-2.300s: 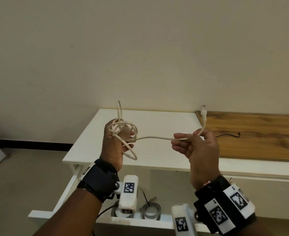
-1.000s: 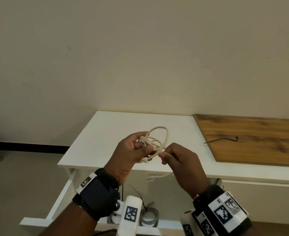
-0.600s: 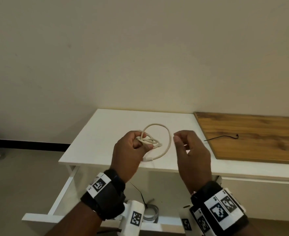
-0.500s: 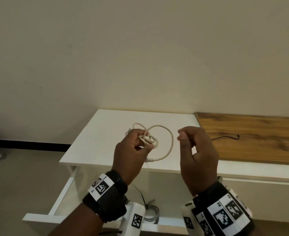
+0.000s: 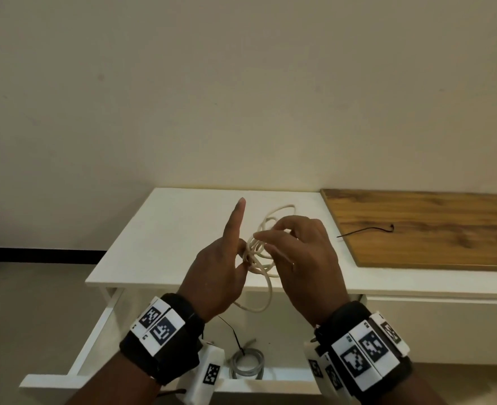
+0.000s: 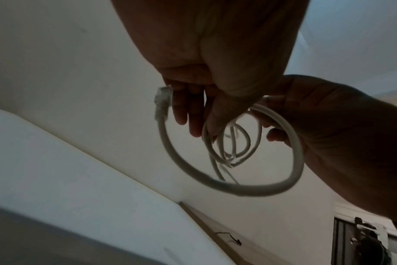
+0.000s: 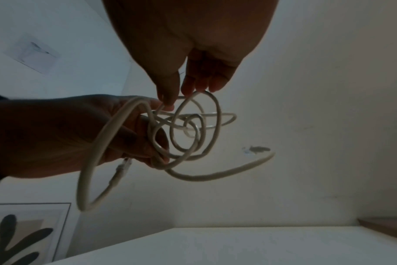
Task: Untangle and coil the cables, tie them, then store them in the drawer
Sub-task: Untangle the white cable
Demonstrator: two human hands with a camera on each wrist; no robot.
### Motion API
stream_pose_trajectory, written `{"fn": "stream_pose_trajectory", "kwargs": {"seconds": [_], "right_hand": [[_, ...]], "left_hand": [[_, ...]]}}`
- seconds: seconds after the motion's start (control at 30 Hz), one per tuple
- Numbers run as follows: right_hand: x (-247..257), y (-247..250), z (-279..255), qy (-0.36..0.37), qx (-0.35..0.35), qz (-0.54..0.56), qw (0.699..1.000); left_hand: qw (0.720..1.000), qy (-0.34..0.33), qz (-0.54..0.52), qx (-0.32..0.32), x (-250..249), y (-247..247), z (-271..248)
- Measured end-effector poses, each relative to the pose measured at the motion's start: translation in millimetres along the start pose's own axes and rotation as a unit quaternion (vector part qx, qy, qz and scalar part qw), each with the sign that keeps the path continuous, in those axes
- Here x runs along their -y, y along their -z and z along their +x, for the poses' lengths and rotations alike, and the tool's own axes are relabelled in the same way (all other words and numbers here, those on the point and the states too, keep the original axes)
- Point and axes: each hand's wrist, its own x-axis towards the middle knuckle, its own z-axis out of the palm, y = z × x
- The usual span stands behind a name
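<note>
A cream cable [image 5: 266, 290] hangs in loose, uneven loops between my two hands, above the front edge of the white table [image 5: 165, 229]. My left hand [image 5: 243, 255] grips the bundle with its lower fingers while its index finger points straight up. My right hand [image 5: 273, 238] pinches loops of the bundle from the right. In the left wrist view the cable [image 6: 215, 181] curves in a wide loop ending in a clear plug [image 6: 162, 96]. The right wrist view shows my right fingertips [image 7: 188, 89] on the tangled loops [image 7: 193, 176].
The white drawer [image 5: 74, 361] below the table stands open and holds a coiled grey cable [image 5: 247, 363]. A thin black tie [image 5: 367, 229] lies on the wooden board [image 5: 446, 244] at the right. A beige wall rises behind.
My right hand, apart from the cable half a second ago, has come back and pinches the loops. My left index finger has straightened upward. The coil has loosened and one loop hangs lower.
</note>
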Motion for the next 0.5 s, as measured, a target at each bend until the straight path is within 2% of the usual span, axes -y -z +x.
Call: {"fn": "stream_pose_trajectory", "kwargs": {"seconds": [0.2, 0.37, 0.5], "right_hand": [[-3, 3, 4, -0.014, 0.023, -0.002, 1.0], [-12, -6, -3, -0.12, 0.02, 0.044, 0.992], [-9, -10, -4, -0.135, 0.011, 0.046, 0.99]], "left_hand": [[0.999, -0.01, -0.023, -0.025, 8, -1, 2], [0.981, 0.061, -0.168, -0.068, 15, 1, 7], [0.942, 0.14, -0.3, -0.056, 8, 4, 5]]}}
